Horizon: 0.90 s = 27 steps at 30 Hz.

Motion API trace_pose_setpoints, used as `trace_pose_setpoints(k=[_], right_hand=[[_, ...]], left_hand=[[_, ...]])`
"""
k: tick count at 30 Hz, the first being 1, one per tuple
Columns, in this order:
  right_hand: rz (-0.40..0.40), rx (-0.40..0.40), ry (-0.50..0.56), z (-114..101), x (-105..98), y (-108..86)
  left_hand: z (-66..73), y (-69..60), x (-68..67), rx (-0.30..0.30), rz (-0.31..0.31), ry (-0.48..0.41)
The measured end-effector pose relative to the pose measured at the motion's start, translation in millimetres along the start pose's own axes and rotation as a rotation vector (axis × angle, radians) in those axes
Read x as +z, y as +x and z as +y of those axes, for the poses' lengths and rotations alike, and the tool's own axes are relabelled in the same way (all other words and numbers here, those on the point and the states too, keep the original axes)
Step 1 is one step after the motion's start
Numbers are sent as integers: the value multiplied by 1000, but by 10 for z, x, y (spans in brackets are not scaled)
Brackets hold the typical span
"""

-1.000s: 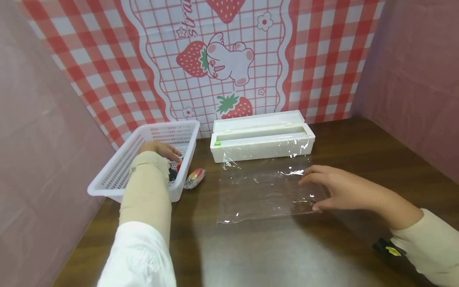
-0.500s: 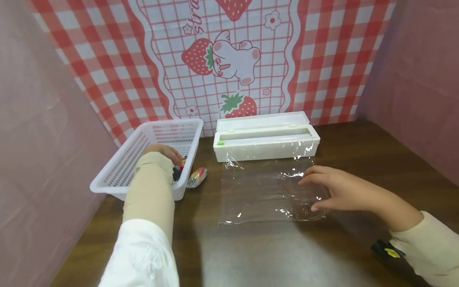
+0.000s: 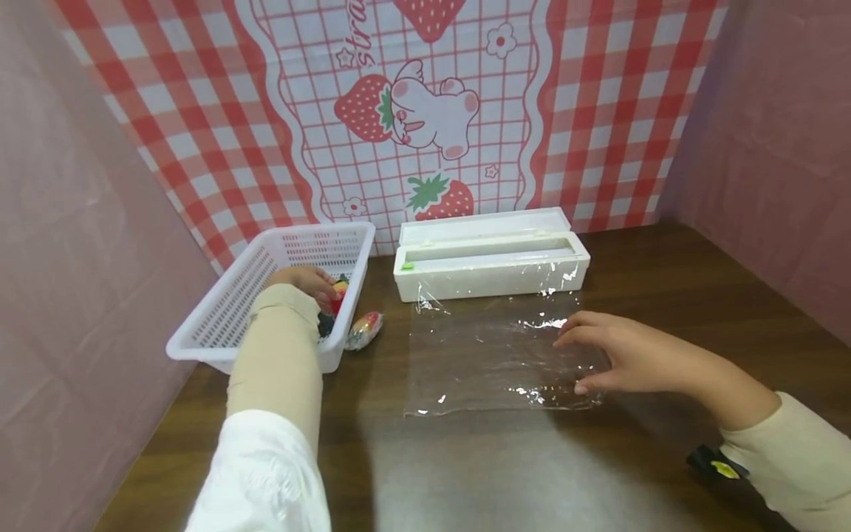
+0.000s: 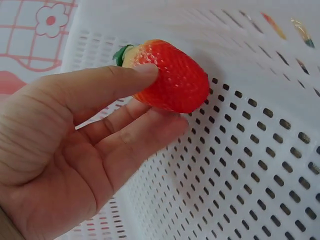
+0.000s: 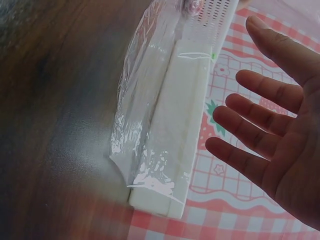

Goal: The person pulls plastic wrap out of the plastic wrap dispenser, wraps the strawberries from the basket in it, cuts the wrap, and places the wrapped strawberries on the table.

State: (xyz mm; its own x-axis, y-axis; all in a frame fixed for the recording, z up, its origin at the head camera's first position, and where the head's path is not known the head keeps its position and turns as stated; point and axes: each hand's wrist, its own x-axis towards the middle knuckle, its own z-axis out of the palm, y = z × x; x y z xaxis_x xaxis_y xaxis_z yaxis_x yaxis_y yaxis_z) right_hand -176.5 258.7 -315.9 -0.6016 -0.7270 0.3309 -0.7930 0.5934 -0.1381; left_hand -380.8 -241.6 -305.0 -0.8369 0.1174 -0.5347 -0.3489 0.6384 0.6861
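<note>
Inside the white basket [image 3: 219, 295], my left hand [image 3: 302, 284] pinches a red strawberry [image 3: 339, 292] between thumb and fingers. The left wrist view shows the strawberry [image 4: 175, 77] with its yellowish top and green leaves, the left hand [image 4: 85, 135] gripping its side. My right hand [image 3: 638, 355] hovers with relaxed, spread fingers by the right edge of a clear film sheet [image 3: 492, 362]. That film comes out of a long white box [image 3: 492, 278] with its lid up. In the right wrist view, the right hand [image 5: 280, 120] holds nothing.
A film-wrapped red and yellow item [image 3: 365, 330] lies against the basket's right side. Dark items [image 3: 325, 324] sit in the basket's front right corner. Checkered cloth [image 3: 598, 111] hangs behind the box, and pink cloth walls stand at both sides.
My left hand has taken hold of the strawberry and raised it a little inside the basket. The right hand has stayed almost still beside the film.
</note>
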Motion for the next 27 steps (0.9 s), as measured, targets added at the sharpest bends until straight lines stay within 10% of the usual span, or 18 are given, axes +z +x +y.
trace_pose_setpoints(k=[15, 27], right_hand=[[-6, -34, 9, -12, 15, -12], [32, -55, -14, -6, 8, -86]], left_hand=[[125, -309, -120, 153, 135, -34], [475, -636, -121, 330, 198, 343]])
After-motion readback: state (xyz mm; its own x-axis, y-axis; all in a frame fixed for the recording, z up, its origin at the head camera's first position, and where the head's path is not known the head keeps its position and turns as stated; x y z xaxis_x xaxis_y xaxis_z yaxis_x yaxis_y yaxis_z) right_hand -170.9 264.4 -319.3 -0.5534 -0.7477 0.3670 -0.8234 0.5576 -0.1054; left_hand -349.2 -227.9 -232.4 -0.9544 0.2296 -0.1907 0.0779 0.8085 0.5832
